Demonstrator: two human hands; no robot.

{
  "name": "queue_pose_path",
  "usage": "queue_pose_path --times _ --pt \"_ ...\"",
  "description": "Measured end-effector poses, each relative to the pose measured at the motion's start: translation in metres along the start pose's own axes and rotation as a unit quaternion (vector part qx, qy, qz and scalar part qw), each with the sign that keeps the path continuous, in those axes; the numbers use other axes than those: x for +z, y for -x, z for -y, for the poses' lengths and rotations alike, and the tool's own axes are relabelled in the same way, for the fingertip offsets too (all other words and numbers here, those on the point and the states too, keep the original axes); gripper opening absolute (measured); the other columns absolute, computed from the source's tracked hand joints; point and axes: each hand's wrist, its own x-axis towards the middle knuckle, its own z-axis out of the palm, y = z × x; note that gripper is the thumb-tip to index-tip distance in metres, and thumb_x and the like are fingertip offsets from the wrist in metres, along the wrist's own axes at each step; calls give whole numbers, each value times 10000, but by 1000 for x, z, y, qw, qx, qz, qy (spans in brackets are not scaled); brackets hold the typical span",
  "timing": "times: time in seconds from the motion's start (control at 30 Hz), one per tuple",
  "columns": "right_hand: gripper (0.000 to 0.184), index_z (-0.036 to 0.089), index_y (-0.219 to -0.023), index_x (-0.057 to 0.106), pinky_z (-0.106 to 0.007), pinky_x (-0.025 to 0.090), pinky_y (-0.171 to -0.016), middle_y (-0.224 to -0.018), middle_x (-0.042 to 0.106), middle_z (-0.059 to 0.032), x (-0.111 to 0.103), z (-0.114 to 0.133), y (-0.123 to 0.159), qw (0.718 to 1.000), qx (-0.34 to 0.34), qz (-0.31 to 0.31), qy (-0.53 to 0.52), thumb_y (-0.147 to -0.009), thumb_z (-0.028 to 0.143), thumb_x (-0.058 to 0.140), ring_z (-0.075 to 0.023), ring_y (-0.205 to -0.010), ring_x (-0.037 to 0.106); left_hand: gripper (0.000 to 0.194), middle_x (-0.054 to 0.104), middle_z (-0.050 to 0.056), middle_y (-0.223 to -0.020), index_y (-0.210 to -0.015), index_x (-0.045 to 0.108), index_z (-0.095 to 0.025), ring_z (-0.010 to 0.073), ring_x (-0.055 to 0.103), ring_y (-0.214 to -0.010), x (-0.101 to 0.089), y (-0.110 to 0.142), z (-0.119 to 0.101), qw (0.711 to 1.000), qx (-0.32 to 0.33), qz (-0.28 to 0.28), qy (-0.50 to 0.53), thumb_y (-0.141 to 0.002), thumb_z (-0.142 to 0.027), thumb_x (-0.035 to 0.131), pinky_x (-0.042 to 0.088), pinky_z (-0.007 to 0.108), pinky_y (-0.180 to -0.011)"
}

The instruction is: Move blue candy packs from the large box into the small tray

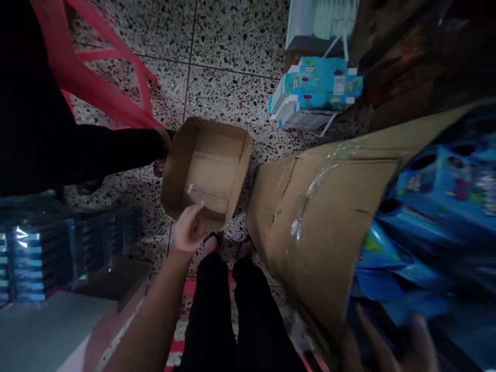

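Open floor only at twelve o'clock

Bare floor lies beyond the small carton; a big carton walls off three o'clock, a red chair and another person's sleeve crowd ten, stacked packs block eight.

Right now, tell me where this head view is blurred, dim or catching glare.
Head view: dim overall, darkest at the upper right and along the black sleeve. The right hand and blue packs beside it are smeared by blur. Tape on the large carton flap catches glare, as do the wrapped packs at left. The small open box and left hand are fairly sharp. Edges bow from the wide lens.
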Motion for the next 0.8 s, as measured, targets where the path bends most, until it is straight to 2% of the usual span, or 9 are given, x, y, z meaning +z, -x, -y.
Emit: queue_pose_path --times 0.1,0.2,0.33,0.4,0.47,0.53,0.6,0.7,0.8 --pt "791 409 -1481 454 -633 522 -848 -1610 306 -141 -9 13 -20 998 -22 6 65 -785 230 783 -495 -1230 555 502 735 30 -975 -1250 614 -277 159 701 -927 -7 26 -103 996 16 -50 67 -841 8 563 581 313 -856" --pt "410 290 -1261 686 -523 542 -784 -1578 349 -167 -13 22 -23 997 -6 31 72 -853 259 718 -378 -1024 662 668 731 24 -1012 -1339 573 -334 160 699 -947 -15 17 -205 986 77 -17 146 -795 52 605 596 320 -857" --pt "251 266 -1119 751 -485 524 -788 -1548 365 -162 -13 32 -23 997 49 48 47 -900 254 628 -347 -1034 632 675 696 47 -1140 -1413 509 -373 198 659 -1067 0 -71 -314 970 205 35 125 -825 -88 678 569 385 -941" --pt "299 296 -1174 729 -483 512 -817 -1544 366 -149 -12 35 -25 996 69 49 25 -912 240 596 -338 -1062 614 762 528 112 -1434 -1482 427 -311 332 450 -1377 27 -130 -353 974 198 102 51 -800 -316 768 397 564 -1141" --pt "354 326 -1244 690 -478 499 -837 -1550 365 -132 -13 36 -27 995 77 56 2 -924 236 569 -326 -1079 604 1126 329 148 -1580 -1525 356 -260 471 246 -1466 62 -180 -379 944 229 237 6 -576 -553 886 229 695 -1174" --pt "389 339 -1296 653 -470 486 -848 -1552 376 -117 -14 36 -28 994 85 62 -11 -933 242 551 -319 -1094 596 1332 248 191 -1604 -1518 374 -227 532 283 -1419 93 -212 -388 878 245 407 -52 -377 -670 898 250 705 -1147" --pt "390 327 -1308 644 -465 473 -875 -1545 399 -110 -15 36 -28 994 96 53 -22 -940 248 546 -311 -1111 589 1375 255 192 -1589 -1529 367 -242 505 406 -1341 107 -225 -386 833 258 480 -97 -327 -633 908 333 648 -1126" --pt "377 303 -1306 648 -447 458 -899 -1537 428 -105 -18 35 -28 993 106 40 -34 -944 259 550 -297 -1117 585 1208 330 151 -1540 -1498 425 -287 440 502 -1257 94 -216 -384 830 282 471 -103 -409 -472 914 416 575 -1089" --pt "367 295 -1300 653 -426 446 -901 -1530 448 -95 -20 35 -28 993 103 42 -42 -948 270 554 -283 -1112 589 1002 479 134 -1422 -1459 464 -272 395 502 -1269 58 -191 -387 872 257 416 -31 -556 -430 869 416 559 -1098"
